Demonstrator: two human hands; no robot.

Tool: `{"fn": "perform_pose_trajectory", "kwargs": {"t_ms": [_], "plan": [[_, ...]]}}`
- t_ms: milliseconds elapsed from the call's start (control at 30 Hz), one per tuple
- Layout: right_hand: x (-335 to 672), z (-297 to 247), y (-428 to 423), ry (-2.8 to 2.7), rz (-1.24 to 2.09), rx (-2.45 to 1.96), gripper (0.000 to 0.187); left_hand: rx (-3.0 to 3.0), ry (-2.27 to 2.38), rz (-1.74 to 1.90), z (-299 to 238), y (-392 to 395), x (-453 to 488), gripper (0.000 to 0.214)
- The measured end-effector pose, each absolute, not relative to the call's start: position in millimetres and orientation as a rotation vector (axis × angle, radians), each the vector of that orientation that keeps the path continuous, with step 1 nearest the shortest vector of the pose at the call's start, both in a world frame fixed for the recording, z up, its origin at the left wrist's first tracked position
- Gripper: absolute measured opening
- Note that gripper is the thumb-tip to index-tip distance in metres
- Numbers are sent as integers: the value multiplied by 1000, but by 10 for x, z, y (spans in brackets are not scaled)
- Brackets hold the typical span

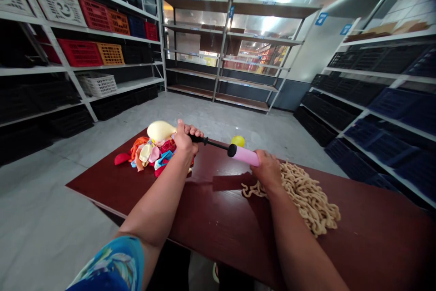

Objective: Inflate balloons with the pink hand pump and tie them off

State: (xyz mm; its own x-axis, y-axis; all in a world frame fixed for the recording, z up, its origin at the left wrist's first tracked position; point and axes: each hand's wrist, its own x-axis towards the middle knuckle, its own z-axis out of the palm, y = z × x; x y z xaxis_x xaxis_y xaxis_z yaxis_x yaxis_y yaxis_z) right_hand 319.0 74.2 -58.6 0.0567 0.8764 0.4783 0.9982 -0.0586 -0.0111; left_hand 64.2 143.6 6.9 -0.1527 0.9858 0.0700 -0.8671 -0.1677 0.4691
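Note:
My left hand (pixel 185 139) is closed around the black handle end of a hand pump (pixel 238 152), next to a partly inflated pale yellow balloon (pixel 160 130). My right hand (pixel 267 170) grips the pump's pink barrel, with the thin black rod stretched out between the two hands. Below the left hand lies a pile of limp coloured balloons (pixel 150 155) on the dark red table (pixel 211 218). A small yellow balloon (pixel 238 140) sits behind the pump.
A heap of tan cord (pixel 306 195) lies on the table by my right hand. Shelves with red, orange and white baskets (pixel 81 50) line the left wall, dark crates (pixel 374 100) the right, bare racks (pixel 231 55) the back.

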Motion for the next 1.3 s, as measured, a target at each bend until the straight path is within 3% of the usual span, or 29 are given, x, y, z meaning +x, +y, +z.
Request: {"fn": "perform_pose_trajectory", "kwargs": {"t_ms": [167, 300, 600, 900, 1100, 1300], "plan": [[3229, -606, 759, -1796, -518, -2096, 17, 344, 395, 1664, -92, 1551, 721, 48], [3014, -570, 824, -1895, -456, -2036, 28, 337, 388, 1646, -120, 1554, 832, 45], [2639, -445, 1007, -1903, -114, -2038, 31, 505, 485, 1605, 209, 1582, 1034, 50], [2921, -708, 1089, -1867, -316, -1915, 27, 605, 486, 1653, 459, 1690, 852, 48], [2987, -867, 1129, -1818, -256, -1928, 24, 593, 502, 1687, 516, 1734, 720, 48], [2724, -866, 1086, -1777, -267, -1774, 31, 694, 479, 1638, 598, 1577, 823, 50]]}}
